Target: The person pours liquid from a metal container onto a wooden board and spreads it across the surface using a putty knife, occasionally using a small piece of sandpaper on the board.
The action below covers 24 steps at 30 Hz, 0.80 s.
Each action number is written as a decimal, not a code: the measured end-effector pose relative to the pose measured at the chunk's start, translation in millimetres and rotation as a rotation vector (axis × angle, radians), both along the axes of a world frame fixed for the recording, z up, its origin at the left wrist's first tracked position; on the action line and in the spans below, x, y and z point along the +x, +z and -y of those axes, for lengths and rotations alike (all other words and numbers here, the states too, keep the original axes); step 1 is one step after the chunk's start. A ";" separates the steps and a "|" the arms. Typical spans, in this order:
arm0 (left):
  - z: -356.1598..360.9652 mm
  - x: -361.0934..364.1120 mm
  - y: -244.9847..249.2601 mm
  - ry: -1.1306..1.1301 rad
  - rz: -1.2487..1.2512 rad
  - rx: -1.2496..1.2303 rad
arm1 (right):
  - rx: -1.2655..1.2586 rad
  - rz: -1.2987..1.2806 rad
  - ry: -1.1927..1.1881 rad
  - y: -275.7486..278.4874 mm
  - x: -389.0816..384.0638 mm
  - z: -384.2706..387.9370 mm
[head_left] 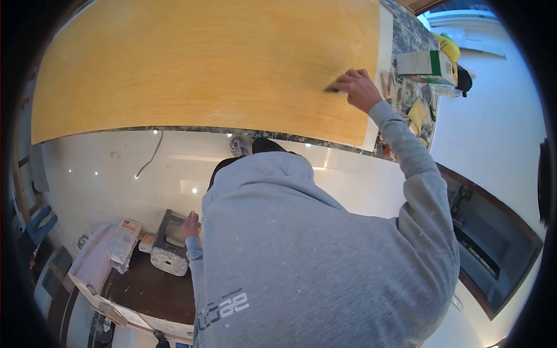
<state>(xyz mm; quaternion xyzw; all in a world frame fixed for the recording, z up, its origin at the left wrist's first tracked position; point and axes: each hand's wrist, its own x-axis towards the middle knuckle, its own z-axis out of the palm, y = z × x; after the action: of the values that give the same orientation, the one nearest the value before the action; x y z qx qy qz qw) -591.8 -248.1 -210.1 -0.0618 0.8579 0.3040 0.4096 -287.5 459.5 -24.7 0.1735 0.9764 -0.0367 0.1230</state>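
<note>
A large yellow wood-grained sheet (209, 64) lies on the worktable. My right hand (358, 90) is over its right part, closed on a small dark object (331, 89) held low against the sheet and blurred. Faint dark streaks run along the grain. My left hand (191, 225) hangs low beside my grey sweatshirt, away from the sheet, with its fingers curled together; what they hold, if anything, is too small to make out. Nearest to it is a grey dusty box-like case (169, 255).
A white and green carton (426, 65) and yellow scraps (416, 116) lie on the speckled table edge at right. Lower left, a brown-topped cabinet (145, 290) bears packets (123, 240). A dark open-topped unit (487, 238) stands lower right. A cord (152, 153) lies on the glossy floor.
</note>
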 end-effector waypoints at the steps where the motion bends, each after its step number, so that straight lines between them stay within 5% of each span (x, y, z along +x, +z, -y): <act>1: -6.8 -0.8 8.7 -0.021 0.019 -0.025 | 0.017 -0.053 -0.055 -0.9 -10.0 2.1; 7: -13.8 -30.9 -6.0 -0.089 -0.073 0.071 | 0.051 -0.163 -0.224 -42.9 -55.2 21.5; 12: -14.8 -54.4 -28.2 -0.022 -0.148 0.110 | -0.027 -0.126 -0.013 -48.4 4.9 91.3; 16: -27.6 -52.8 -23.2 -0.020 -0.058 0.069 | -0.072 0.032 -0.029 -9.6 27.4 70.9; 24: -7.7 -44.6 -35.2 -0.088 -0.066 0.051 | 0.063 -0.256 -0.344 -31.5 -29.5 33.8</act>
<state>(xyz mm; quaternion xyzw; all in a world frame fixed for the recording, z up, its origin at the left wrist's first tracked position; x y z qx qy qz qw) -636.4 -240.4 -245.3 -0.0034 0.8648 0.3095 0.3954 -317.1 425.7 -56.2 0.3354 0.9407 -0.0485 -0.0157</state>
